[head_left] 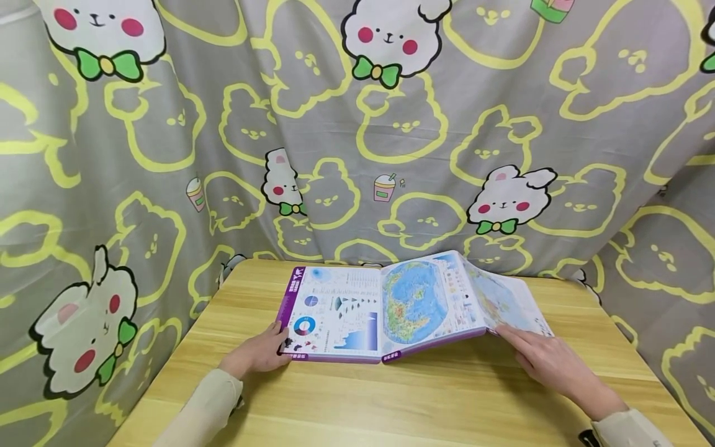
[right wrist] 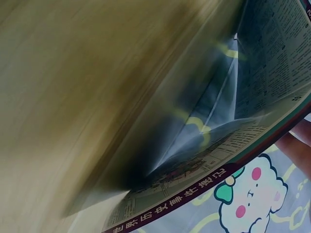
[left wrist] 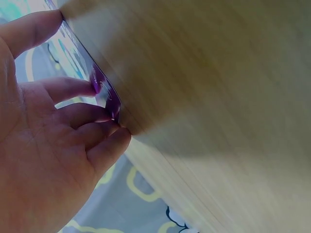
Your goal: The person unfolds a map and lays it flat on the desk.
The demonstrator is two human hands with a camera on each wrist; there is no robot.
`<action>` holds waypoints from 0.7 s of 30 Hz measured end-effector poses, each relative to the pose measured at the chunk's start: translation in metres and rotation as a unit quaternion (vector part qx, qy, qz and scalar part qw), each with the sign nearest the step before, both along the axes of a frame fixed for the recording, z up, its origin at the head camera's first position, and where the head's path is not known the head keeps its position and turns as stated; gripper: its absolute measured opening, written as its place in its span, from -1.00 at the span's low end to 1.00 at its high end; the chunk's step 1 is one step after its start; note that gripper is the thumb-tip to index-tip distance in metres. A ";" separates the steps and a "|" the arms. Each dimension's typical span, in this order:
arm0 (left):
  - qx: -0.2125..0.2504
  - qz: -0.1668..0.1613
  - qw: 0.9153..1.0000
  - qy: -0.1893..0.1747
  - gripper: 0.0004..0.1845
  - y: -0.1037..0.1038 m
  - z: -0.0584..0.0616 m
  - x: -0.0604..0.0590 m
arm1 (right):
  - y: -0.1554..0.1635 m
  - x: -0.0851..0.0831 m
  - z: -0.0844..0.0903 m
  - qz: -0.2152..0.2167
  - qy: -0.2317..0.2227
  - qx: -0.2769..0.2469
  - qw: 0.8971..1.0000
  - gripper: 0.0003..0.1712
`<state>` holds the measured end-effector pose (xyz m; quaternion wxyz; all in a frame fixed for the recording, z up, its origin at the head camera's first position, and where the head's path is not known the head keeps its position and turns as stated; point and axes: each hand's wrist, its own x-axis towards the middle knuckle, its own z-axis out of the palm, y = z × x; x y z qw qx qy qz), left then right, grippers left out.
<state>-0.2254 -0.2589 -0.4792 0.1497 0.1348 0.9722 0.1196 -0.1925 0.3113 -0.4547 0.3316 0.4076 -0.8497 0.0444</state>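
The atlas [right wrist: 252, 141] carries Chinese print: white characters along its purple page edge, and dense columns too small to read.

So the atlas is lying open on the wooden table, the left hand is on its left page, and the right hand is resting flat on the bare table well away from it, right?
Not quite: in the head view the right hand touches the atlas, at the raised fold-out page's edge. The left hand and wooden table are as you said.
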 end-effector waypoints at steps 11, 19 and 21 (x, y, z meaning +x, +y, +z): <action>-0.005 0.002 1.000 -0.001 -0.25 -0.005 0.001 -0.001 | 0.004 -0.001 -0.007 0.002 -0.014 0.012 1.000 -0.36; -0.009 0.001 1.000 0.007 -0.23 -0.009 -0.002 -0.004 | 0.007 -0.002 -0.015 -0.022 -0.037 0.026 0.999 -0.31; -0.006 0.001 1.000 0.007 -0.24 -0.009 -0.002 -0.004 | 0.008 -0.003 -0.016 -0.025 -0.039 0.031 0.998 -0.30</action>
